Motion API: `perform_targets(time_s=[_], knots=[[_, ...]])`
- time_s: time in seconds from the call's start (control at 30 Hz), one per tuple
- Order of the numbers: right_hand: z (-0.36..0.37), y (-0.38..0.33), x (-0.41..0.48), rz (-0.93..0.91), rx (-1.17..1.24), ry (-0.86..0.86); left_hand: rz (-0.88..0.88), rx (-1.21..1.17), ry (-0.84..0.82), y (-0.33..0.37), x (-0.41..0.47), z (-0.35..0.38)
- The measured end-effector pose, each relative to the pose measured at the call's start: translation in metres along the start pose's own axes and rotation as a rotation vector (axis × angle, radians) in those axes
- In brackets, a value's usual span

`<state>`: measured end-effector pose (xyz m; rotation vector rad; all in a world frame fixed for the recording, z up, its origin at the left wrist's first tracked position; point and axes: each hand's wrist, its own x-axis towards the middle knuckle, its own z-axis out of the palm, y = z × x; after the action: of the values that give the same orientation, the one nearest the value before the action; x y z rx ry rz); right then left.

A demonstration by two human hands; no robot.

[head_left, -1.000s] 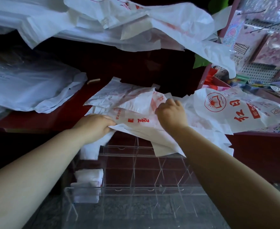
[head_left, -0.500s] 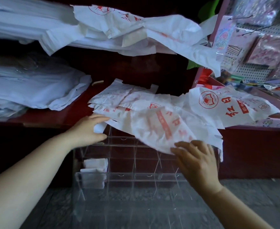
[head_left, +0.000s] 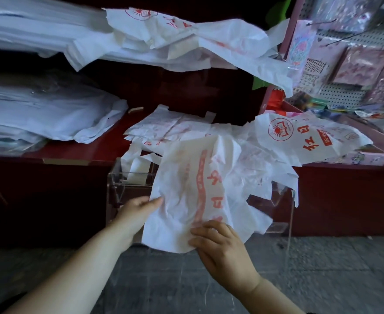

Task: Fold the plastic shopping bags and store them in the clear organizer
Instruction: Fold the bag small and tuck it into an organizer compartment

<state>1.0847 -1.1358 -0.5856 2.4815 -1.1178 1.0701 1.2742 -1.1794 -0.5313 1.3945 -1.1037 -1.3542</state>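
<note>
a crinkled white red-printed plastic bag (head_left: 186,196) is held over the clear acrylic organizer (head_left: 114,177), its edges pinched by left hand (head_left: 139,209) and right hand (head_left: 220,243). it is best pulled flat before creasing.

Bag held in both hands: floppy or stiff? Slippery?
Likely floppy: the bag sags and creases between the left hand and right hand. Probably very light, since holds at its edges carry it. The thin film may slip.

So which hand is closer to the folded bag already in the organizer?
Left. The left hand is just below the folded bag, pinching the left edge of the held bag; the right hand is lower and farther right, on its bottom edge.
</note>
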Motion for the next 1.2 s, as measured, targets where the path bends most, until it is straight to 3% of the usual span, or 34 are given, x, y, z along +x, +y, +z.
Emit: perform_targets(time_s=[0.1,0.2,0.3,0.5,0.73,0.93,1.07,1.2], knots=[[-0.004,-0.003,0.001,0.136,0.12,-0.014,0.142,0.181,0.091,-0.012,0.012,-0.004],[-0.015,0.002,0.013,0.324,0.186,0.108,0.225,0.381,0.136,-0.013,0.018,-0.015],[-0.027,0.015,0.031,0.558,0.215,0.218,0.322,0.424,0.147,-0.009,0.017,-0.026],[-0.038,0.029,0.075,0.901,0.352,-0.071,0.446,0.418,0.125,-0.007,0.016,-0.044],[-0.038,0.029,0.093,0.946,0.576,-0.098,0.505,0.33,0.111,0.004,0.01,-0.049],[-0.059,0.032,0.086,1.078,0.979,0.08,0.508,0.21,0.213,0.01,0.011,-0.057],[-0.063,0.032,0.083,1.056,0.906,0.004,0.413,0.042,0.205,0.011,0.008,-0.058],[-0.056,0.034,0.074,1.126,0.868,0.0,0.363,0.066,0.23,0.009,0.009,-0.059]])
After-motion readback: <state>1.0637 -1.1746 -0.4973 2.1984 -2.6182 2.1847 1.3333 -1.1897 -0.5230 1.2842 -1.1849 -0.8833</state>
